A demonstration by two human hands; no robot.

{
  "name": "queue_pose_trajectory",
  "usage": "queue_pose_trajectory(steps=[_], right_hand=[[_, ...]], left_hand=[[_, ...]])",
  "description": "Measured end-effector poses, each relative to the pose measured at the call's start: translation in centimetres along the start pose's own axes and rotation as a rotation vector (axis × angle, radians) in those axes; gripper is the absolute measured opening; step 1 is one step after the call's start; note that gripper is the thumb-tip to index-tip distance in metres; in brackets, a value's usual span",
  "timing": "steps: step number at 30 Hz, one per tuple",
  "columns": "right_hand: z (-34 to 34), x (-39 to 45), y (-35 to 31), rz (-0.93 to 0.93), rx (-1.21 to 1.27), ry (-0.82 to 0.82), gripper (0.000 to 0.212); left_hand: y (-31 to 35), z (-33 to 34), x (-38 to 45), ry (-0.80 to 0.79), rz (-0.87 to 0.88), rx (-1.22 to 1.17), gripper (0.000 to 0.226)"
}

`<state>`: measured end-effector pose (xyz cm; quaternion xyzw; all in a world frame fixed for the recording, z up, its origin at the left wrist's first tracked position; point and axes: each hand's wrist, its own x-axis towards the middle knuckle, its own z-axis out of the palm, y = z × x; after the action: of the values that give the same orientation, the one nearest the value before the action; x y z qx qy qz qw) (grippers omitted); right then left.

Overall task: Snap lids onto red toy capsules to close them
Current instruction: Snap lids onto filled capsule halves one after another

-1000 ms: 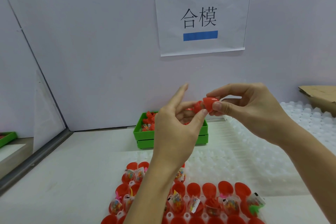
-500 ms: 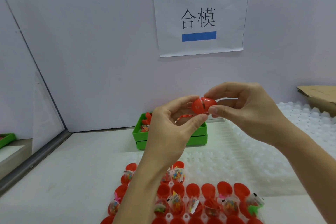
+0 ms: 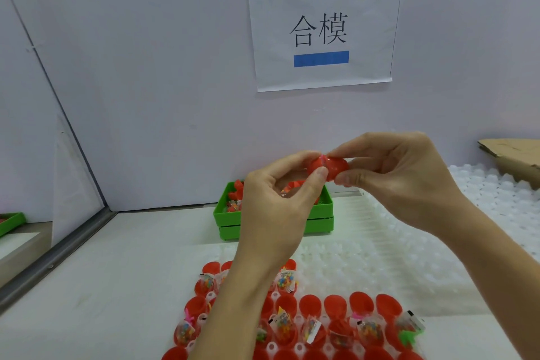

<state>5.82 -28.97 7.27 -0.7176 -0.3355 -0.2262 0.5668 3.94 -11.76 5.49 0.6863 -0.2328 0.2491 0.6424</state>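
Pinching one red capsule [image 3: 328,168] between them, the left hand [image 3: 274,213] and the right hand [image 3: 403,181] hold it raised above the table [image 3: 117,257], thumbs and fingers curled round it. Below lies one tray [image 3: 292,327] of open red cups, too many hidden to count. Two stacked green bins [image 3: 318,213] stand behind.

Capsule tray [image 3: 388,305] cropped below.
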Motion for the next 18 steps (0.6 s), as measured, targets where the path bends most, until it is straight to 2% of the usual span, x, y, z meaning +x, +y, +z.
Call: queue_pose_trajectory(steps=[8, 12, 18], right_hand=[[-0.02, 0.03, 0.04, -0.036, -0.005, 0.003, 0.034], [0.15, 0.02, 0.23, -0.035, 0.03, 0.013, 0.034], [0.26, 0.02, 0.2, -0.033, 0.057, 0.024, 0.036]], left_hand=[[-0.42, 0.34, 0.12, 0.055, -0.049, -0.048, 0.015], [-0.25, 0.19, 0.05, 0.026, -0.025, -0.017, 0.019], [0.01, -0.05, 0.1, -0.016, 0.013, 0.027, 0.013]])
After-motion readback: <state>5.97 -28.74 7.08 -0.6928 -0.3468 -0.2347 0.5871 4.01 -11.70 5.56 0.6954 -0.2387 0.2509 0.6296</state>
